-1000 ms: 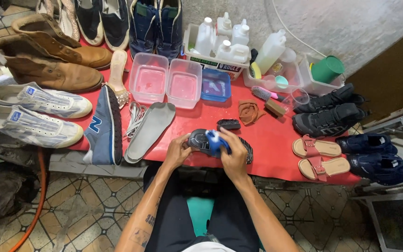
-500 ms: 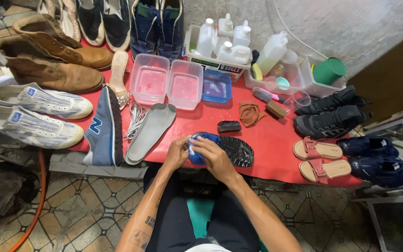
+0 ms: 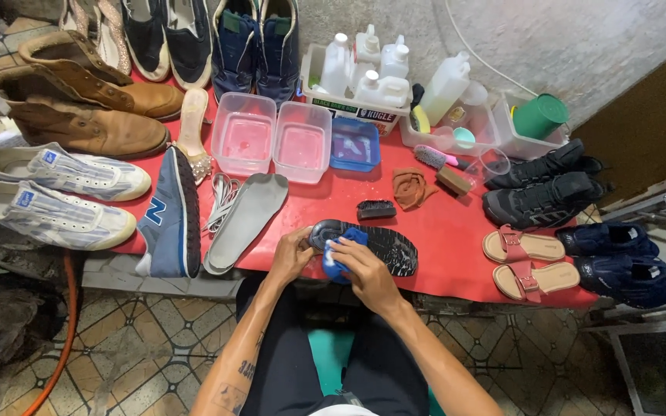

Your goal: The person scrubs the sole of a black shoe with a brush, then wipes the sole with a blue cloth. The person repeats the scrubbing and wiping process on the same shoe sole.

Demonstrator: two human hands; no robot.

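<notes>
A shoe lies sole-up at the near edge of the red table, its dark grey tread showing. My left hand grips its heel end. My right hand presses a blue cloth against the near side of the shoe. A small black brush lies just beyond the shoe. A grey insole and white laces lie to the left, beside a blue sneaker standing on its side.
Two clear tubs and a blue tub sit mid-table, with a crate of white bottles behind. Brown boots, white sneakers, black shoes, tan sandals and navy shoes crowd the sides.
My right hand slid the blue cloth from the middle of the shoe to its heel end, then back slightly right and toward me. The left hand kept its hold.
</notes>
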